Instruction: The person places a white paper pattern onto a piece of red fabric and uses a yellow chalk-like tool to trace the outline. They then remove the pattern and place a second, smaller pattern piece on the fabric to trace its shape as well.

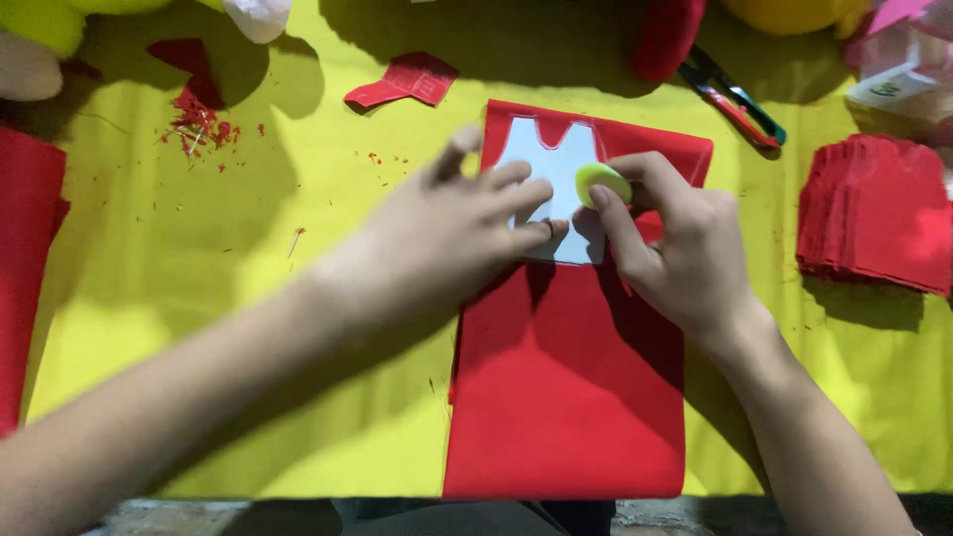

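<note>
A long red felt sheet (566,397) lies on the yellow cloth (328,248). Near its far end sits a white paper pattern (556,169) shaped like a small sleeveless top. My left hand (452,233) presses flat on the pattern, fingers spread over its lower left part. My right hand (675,253) pinches a small round yellow-green chalk piece (603,182) against the pattern's right edge.
A stack of red felt pieces (874,213) lies at the right, more red felt (25,258) at the left edge. Scissors (735,99) rest at the back right. A red offcut (407,79) and red scraps (199,124) lie at the back left.
</note>
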